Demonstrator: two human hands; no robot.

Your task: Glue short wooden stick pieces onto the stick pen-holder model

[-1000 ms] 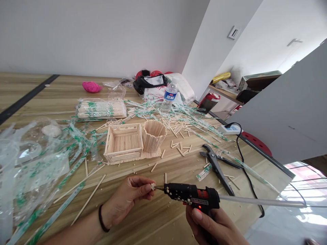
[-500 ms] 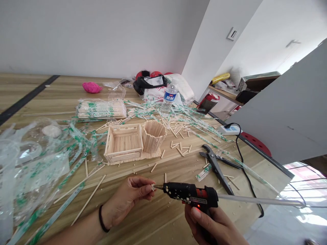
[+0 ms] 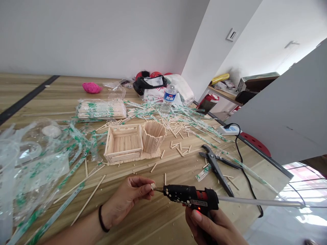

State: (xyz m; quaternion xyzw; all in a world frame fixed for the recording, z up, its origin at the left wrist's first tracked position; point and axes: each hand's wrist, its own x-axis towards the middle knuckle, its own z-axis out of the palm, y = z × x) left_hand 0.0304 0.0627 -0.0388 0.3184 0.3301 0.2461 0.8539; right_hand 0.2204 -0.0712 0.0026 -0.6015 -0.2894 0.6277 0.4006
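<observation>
My right hand (image 3: 213,223) is wrapped round the handle of a black hot glue gun (image 3: 190,196), whose small red light glows. A long pale glue stick (image 3: 258,201) sticks out of its back end. The gun's metal nozzle points left. At its tip, my left hand (image 3: 133,192) pinches a small pale piece (image 3: 152,186) between thumb and fingers; its exact kind is too small to make out. Beyond my hands, a rectangular box (image 3: 124,158) built of wooden sticks and a round stick cup (image 3: 154,137) stand side by side on a stick base.
Black pliers (image 3: 217,170) and a power cord (image 3: 246,177) lie to the right. Short cut sticks (image 3: 176,127) are scattered behind the cup. Plastic wrappers (image 3: 38,173) cover the left side. A packed stick bundle (image 3: 100,109), pink bundle (image 3: 92,87) and water bottle (image 3: 169,98) stand farther back.
The glue gun has tilted slightly, its front end a little lower. The nozzle stays at the small piece in my left hand, and the other things have not moved.
</observation>
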